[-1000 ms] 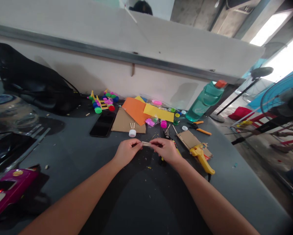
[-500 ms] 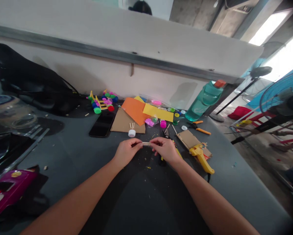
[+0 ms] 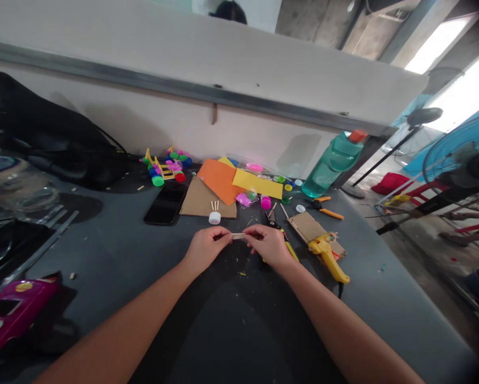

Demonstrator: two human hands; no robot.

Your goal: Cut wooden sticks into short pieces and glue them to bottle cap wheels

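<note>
Between my two hands is a short bundle of pale wooden sticks (image 3: 238, 236), held level just above the dark table. My left hand (image 3: 208, 247) pinches its left end between thumb and fingertips. At the right end, my right hand (image 3: 268, 245) is closed on it the same way. Just beyond them stands a white bottle cap (image 3: 214, 217) with several short sticks (image 3: 215, 206) upright in it. Pliers with yellow-and-black handles (image 3: 289, 249) lie partly hidden under my right hand. A yellow glue gun (image 3: 329, 258) rests on cardboard to the right.
Orange paper (image 3: 216, 181) and yellow paper (image 3: 259, 184) lie on cardboard (image 3: 195, 201) by the wall. Nearby are a black phone (image 3: 165, 204), colourful small models (image 3: 165, 168), a teal bottle (image 3: 332, 165) and orange-handled pliers (image 3: 330, 213). A magenta device (image 3: 21, 312) sits at left.
Both hands stay in nearly the same place, still holding the sticks. The whole view has shifted very slightly; nothing else on the table has moved.
</note>
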